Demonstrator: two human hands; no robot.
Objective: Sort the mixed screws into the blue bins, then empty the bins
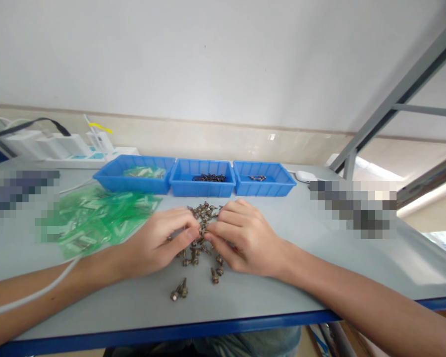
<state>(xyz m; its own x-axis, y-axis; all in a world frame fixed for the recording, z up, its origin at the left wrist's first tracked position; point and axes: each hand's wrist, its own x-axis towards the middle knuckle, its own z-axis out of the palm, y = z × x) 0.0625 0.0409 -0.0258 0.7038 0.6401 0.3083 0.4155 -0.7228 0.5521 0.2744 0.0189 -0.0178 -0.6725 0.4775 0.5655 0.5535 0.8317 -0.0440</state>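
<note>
My left hand [165, 240] and my right hand [247, 235] meet over a loose heap of brass-coloured hex-head screws [194, 254] on the grey table. Thumb and forefinger of each hand are pinched together, with one small screw [202, 231] between the two sets of fingertips. The fingers cover part of it. Closer to the front edge lie a pair of screws [179, 290] touching each other and a single screw [214, 275].
Green plastic bags [107, 218] with white pieces inside lie at the left. Behind stand three blue bins: left [137, 184] with a bag, middle [202, 189] with dark screws, right [265, 188] with a few screws. A white cable [33, 295] crosses my left forearm.
</note>
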